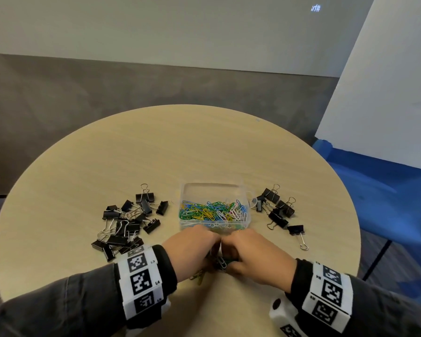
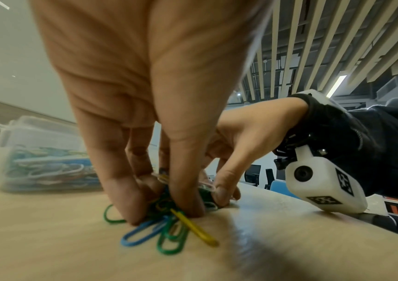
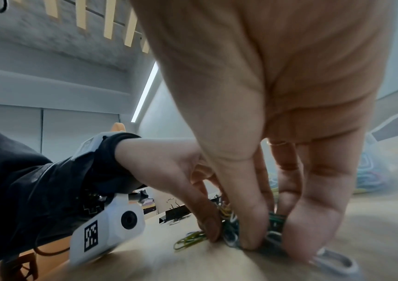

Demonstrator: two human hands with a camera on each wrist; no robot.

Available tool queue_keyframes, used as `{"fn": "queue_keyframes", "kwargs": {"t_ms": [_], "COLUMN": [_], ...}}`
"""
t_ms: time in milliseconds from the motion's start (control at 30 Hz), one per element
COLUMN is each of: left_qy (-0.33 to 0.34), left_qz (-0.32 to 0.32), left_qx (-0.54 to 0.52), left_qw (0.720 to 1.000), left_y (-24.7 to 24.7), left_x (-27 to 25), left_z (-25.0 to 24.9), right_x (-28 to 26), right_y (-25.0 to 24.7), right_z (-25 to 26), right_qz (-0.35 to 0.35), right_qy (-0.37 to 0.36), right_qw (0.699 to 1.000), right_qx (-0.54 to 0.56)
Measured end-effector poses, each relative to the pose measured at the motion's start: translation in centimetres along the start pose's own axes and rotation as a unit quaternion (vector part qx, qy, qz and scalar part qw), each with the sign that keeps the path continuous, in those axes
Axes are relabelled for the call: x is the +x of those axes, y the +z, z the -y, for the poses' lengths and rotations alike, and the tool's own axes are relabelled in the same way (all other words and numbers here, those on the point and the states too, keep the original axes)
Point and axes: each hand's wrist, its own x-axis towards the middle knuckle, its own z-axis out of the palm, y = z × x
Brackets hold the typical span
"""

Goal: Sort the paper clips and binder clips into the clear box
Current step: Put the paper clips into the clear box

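Note:
A small heap of coloured paper clips (image 1: 220, 263) lies on the round table just in front of the clear box (image 1: 246, 190). My left hand (image 1: 208, 257) and right hand (image 1: 230, 257) meet over the heap, fingertips down. In the left wrist view my left hand (image 2: 164, 211) pinches the paper clips (image 2: 169, 235) between thumb and fingers, with blue, green and yellow ones sticking out. In the right wrist view my right hand (image 3: 270, 241) pinches the same paper clips (image 3: 231, 228) from the other side. The box holds many coloured clips. Black binder clips (image 1: 129, 222) lie left of it.
More binder clips (image 1: 278, 211) lie right of the box, one (image 1: 298, 233) nearer the table's edge. The wooden table (image 1: 180, 147) ends close behind my wrists. A blue floor area (image 1: 374, 181) and a white wall panel (image 1: 387, 93) are at the right.

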Motion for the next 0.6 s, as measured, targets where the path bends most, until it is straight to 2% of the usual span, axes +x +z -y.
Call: {"fn": "queue_keyframes", "kwargs": {"t_ms": [167, 333, 400, 467, 533, 600], "left_qy": [0.004, 0.003, 0.011, 0.01, 0.003, -0.013], "left_qz": [-0.019, -0.034, -0.055, -0.088, -0.156, -0.219], "left_qx": [0.016, -0.015, -0.045, -0.071, -0.089, -0.108], "left_qw": [1.0, 0.999, 0.997, 0.994, 0.984, 0.97], "left_y": [-0.1, -0.8, -1.8, -3.3, -4.9, -6.1], "left_x": [0.1, 0.1, -0.1, -0.1, 0.1, 0.5], "left_z": [0.6, 1.0, 0.9, 0.9, 1.3, 2.0], "right_x": [-0.4, -0.8, -0.7, -0.2, 0.2, 0.3], "right_y": [-0.8, -3.1, -4.7, -6.0, -6.7, -6.8], "right_z": [-0.6, -1.1, -1.2, -1.6, -1.8, -1.8], "right_qz": [0.017, 0.022, -0.021, -0.1, -0.156, -0.17], "right_qy": [0.018, 0.034, 0.034, 0.026, 0.017, 0.013], "right_qw": [1.0, 0.997, 0.995, 0.991, 0.985, 0.983], "right_qx": [-0.01, 0.062, 0.088, 0.081, 0.066, 0.061]}}
